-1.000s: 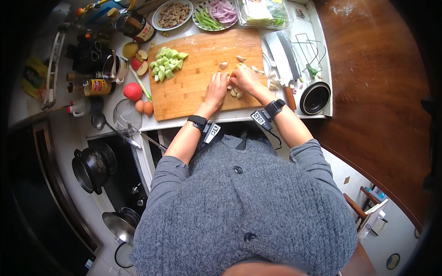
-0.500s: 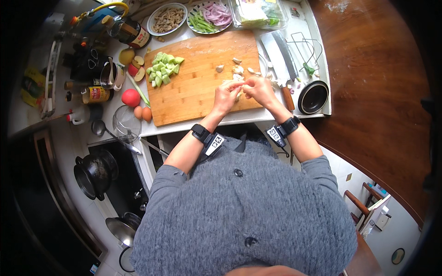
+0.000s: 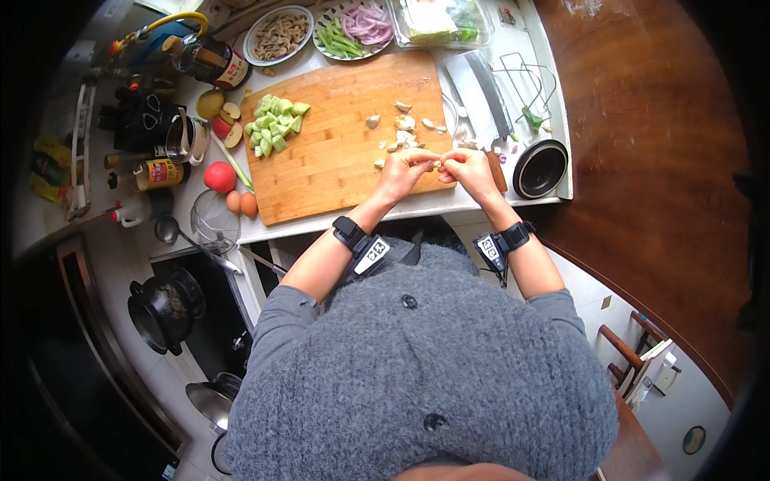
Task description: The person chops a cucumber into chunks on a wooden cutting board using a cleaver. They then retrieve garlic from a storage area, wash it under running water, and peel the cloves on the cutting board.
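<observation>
My left hand [image 3: 403,175] and my right hand [image 3: 471,171] meet over the front right edge of the wooden cutting board [image 3: 341,152]. Fingertips of both are pinched around a small pale garlic clove [image 3: 438,165], mostly hidden by the fingers. Just beyond lie several loose garlic cloves [image 3: 405,123] with bits of papery skin. A heap of light green chopped vegetable chunks [image 3: 275,125] sits at the board's far left. To the right of the board rests a cleaver [image 3: 481,90], its wooden handle partly behind my right hand.
Along the back are a bowl of sliced meat [image 3: 279,36], a plate of onion and green strips [image 3: 370,26] and a clear plastic box [image 3: 441,20]. A black round dish [image 3: 540,169] stands right. Left are a tomato [image 3: 219,176], eggs [image 3: 241,204], a strainer [image 3: 215,220] and bottles.
Both hands have shifted slightly right and nearer to me, off the garlic pile, uncovering cloves on the board. The pinched clove now shows between the fingertips. The whole view has shifted slightly.
</observation>
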Motion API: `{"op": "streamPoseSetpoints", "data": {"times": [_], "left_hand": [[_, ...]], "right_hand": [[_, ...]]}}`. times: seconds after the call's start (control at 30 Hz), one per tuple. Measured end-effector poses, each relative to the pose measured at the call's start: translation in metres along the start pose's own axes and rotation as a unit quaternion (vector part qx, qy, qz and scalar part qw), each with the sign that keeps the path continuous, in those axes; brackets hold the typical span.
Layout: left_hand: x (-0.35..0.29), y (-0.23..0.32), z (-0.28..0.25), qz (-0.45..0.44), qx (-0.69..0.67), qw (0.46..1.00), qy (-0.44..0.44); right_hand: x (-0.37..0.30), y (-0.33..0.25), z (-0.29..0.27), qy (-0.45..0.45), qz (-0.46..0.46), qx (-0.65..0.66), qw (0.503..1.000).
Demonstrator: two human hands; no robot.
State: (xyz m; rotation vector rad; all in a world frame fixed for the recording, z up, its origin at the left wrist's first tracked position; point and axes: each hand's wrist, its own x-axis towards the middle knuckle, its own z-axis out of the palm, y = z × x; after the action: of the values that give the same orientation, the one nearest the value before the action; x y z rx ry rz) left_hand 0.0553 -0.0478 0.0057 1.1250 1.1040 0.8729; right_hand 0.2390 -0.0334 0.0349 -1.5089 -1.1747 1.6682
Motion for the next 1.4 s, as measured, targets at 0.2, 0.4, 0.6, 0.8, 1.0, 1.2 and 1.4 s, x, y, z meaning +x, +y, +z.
{"op": "streamPoseSetpoints", "data": {"times": [0.2,0.4,0.6,0.8,1.0,1.2,1.4], "left_hand": [[-0.006,-0.007,-0.049,0.016,0.164,0.971,0.173],[0.013,-0.005,-0.054,0.133,0.366,0.898,0.205],[0.067,0.003,-0.059,0.098,0.352,0.919,0.146],[0.07,0.005,-0.059,-0.008,0.186,0.974,0.128],[0.065,0.009,-0.038,-0.097,-0.167,0.976,0.101],[0.065,0.016,-0.038,-0.082,-0.003,0.991,0.105],[0.054,0.028,-0.027,0.08,0.099,0.99,0.059]], "right_hand": [[0.021,0.002,-0.014,0.132,-0.117,-0.433,0.884],[0.078,-0.01,0.042,0.079,-0.089,-0.43,0.895],[0.099,-0.01,0.055,0.051,-0.027,-0.351,0.935],[0.093,-0.006,0.048,0.013,0.018,-0.059,0.998],[0.089,0.002,0.044,0.003,-0.024,0.078,0.997],[0.086,0.0,0.022,-0.087,0.038,0.17,0.981],[0.055,-0.02,0.001,-0.164,0.043,0.139,0.976]]}}
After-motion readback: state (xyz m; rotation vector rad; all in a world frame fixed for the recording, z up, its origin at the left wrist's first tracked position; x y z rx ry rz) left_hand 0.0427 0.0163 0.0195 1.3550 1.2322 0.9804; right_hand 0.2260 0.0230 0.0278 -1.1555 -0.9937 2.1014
